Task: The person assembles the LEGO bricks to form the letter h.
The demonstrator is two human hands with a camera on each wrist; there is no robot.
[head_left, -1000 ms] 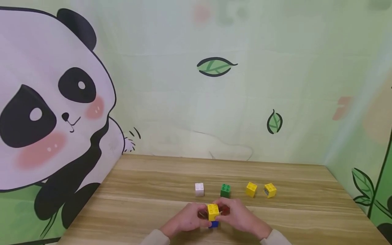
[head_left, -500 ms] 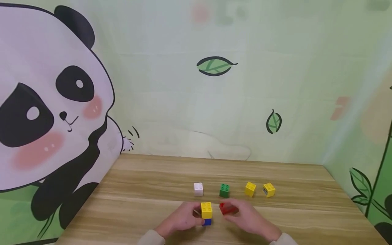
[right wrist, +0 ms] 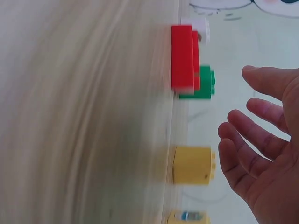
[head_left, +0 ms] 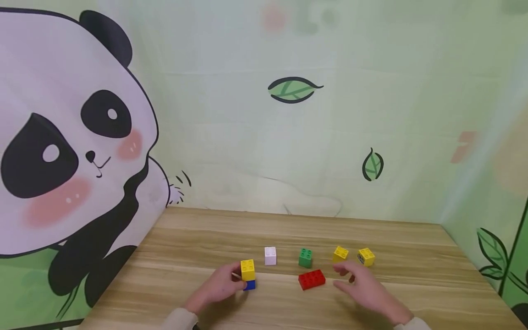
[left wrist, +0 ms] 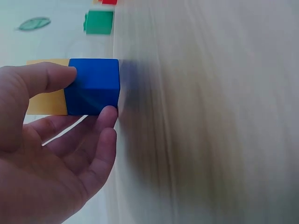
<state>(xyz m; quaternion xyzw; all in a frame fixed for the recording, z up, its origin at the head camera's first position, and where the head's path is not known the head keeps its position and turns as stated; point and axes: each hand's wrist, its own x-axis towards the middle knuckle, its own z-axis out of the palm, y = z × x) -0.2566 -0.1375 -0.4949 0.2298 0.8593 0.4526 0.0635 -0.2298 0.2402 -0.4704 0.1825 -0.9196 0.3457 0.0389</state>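
Observation:
In the head view my left hand (head_left: pixel 217 283) grips a two-brick stack, with a yellow brick (head_left: pixel 248 271) on top of a blue brick (head_left: pixel 250 285). The left wrist view has the thumb along one side of this stack and fingers on the other; whether the blue brick (left wrist: pixel 93 86) touches the table is unclear. A long red brick (head_left: pixel 312 279) lies studs up to the left of my right hand (head_left: pixel 365 286). That hand holds nothing, its fingers loosely bent, and it partly overlaps a yellow brick (head_left: pixel 340 253) behind it.
Along the back of the wooden table (head_left: pixel 198 238) stand a pale pink brick (head_left: pixel 270 256), a green brick (head_left: pixel 305 259) and a second yellow brick with a printed side (head_left: pixel 366 257). A panda-print cloth (head_left: pixel 231 137) hangs behind the table.
My right hand has let go of the red brick, which lies on the table, and moved right. My left hand has carried the yellow-and-blue stack leftward and a little farther back.

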